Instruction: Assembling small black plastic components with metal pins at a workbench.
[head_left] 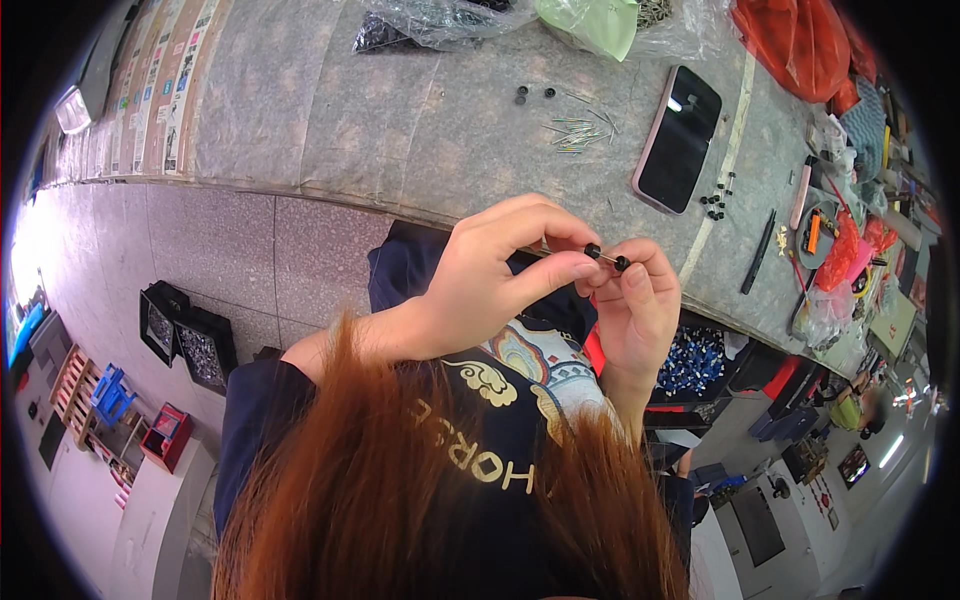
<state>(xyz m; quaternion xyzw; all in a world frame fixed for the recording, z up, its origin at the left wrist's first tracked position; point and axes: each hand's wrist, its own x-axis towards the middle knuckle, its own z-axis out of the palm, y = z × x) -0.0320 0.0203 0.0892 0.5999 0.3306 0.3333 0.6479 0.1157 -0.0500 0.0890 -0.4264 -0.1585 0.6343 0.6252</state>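
Over the table's front edge, both hands meet at a thin metal pin [608,259] with a small black cap at each end. My left hand [505,262] pinches around the left black cap [593,250] between thumb and forefinger. The right black cap [622,263] sits between the fingertips of my right hand [637,310]. Beyond the hands lies a loose bunch of thin metal pins [578,133], with a few small black caps [549,92] to its left. A little group of black capped parts [714,207] rests to the right, below the phone.
A phone [680,140] lies on the grey-covered table [350,130]. Plastic bags [440,25] and a red bag [795,45] line the far side. A black pen-like tool [759,252] and a round dish [818,228] are at right. Below is a bin of blue and white pieces [690,362].
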